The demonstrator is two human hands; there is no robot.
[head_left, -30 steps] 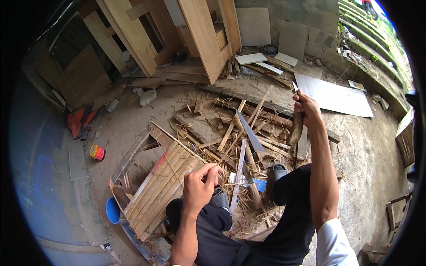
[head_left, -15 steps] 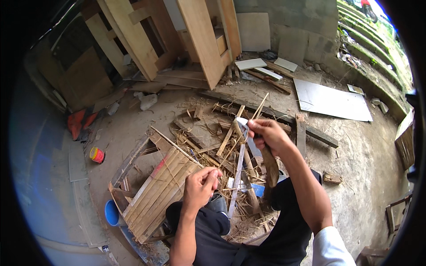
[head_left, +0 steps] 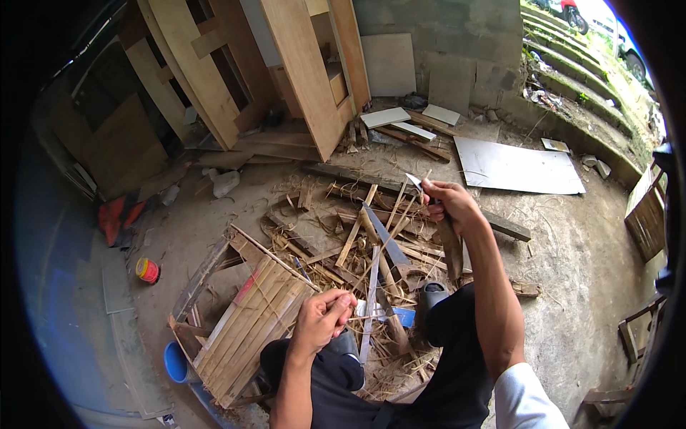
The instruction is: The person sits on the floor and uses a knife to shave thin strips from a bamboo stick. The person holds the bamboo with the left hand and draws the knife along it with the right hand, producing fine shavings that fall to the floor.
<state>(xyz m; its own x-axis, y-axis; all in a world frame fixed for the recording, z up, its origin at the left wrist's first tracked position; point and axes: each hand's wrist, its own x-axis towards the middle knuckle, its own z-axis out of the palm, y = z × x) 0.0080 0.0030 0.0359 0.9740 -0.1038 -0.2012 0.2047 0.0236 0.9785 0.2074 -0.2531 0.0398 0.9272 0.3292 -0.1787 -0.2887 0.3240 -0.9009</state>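
Note:
My right hand (head_left: pixel 451 203) is closed around a knife. Its pale pointed blade (head_left: pixel 414 181) juts out to the left above my fingers, and its long brown wooden handle (head_left: pixel 450 250) hangs below the fist. My left hand (head_left: pixel 323 318), lower and to the left, pinches the end of a thin, light-coloured strip (head_left: pixel 376 266). That strip slants up and away toward my right hand, passing close by the blade; whether they touch is hard to tell. Beneath lies a handsaw (head_left: pixel 386 239) with a grey blade, among wood pieces and shavings.
A slatted wooden frame (head_left: pixel 250 322) stands at my left, beside a blue bucket (head_left: pixel 176 361). Farther left sits a small red and yellow tub (head_left: pixel 147 270). Wooden cabinets (head_left: pixel 304 79) rise at the back. A white board (head_left: pixel 518 166) lies on the floor at the far right.
My right hand has moved right and slightly away with the knife, farther from my left hand. The left hand still pinches the strip. The view has shifted a little to the right.

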